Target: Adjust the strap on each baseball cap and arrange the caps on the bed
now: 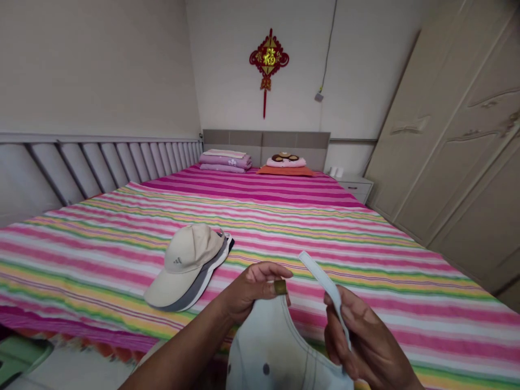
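Low in the view I hold a pale, light-blue cap by its back opening, with the inside and lower part cut off by the frame edge. My left hand pinches one side of the opening, where a brass-coloured piece shows by the thumb. In my right hand the pale strap is gripped between thumb and fingers, its loose end pointing up and left, apart from the left hand. To the left, a beige cap lies on top of a small stack with grey and white brims beneath.
A striped bedspread covers the bed. Folded purple bedding and a pink folded pile sit by the headboard. A railing runs along the left; a nightstand and a wardrobe stand right.
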Available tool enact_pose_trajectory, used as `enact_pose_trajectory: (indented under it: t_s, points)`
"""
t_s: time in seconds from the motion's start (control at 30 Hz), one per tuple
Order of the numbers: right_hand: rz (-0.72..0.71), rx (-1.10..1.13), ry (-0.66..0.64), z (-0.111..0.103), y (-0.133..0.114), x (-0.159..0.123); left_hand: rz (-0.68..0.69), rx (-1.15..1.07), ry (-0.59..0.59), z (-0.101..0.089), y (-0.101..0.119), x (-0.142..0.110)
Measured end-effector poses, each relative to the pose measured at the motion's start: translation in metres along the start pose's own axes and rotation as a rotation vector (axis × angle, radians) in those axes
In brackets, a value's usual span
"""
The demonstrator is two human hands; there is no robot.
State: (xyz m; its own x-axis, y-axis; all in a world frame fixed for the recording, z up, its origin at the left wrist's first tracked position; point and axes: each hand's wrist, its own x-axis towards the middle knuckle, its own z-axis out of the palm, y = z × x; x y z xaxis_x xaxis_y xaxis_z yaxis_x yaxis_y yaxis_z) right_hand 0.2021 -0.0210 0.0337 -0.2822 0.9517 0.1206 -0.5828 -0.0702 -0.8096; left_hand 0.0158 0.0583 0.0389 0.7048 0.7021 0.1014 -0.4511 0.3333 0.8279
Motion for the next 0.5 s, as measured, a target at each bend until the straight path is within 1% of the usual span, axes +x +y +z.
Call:
enact_pose_trajectory:
  t_s: [0.1,0.23,0.4,0.5]
  points:
    - [0.061,-0.049,-0.035,-0.001,-0.001,0.003,-0.014,-0.026,-0.006,0.002,-0.002,0.001]
    - [0.054,-0.122,-0.051,0.002,-0.011,0.007,-0.019,-0.070,-0.001,0.002,-0.003,0.002]
    - [-0.015,-0.250,0.089,0.014,-0.026,0.015,-0.034,-0.054,0.068,0.005,0.004,0.004]
    - [0.002,-0.290,0.102,0.022,-0.029,0.015,0.011,0.030,0.116,0.007,0.012,0.005]
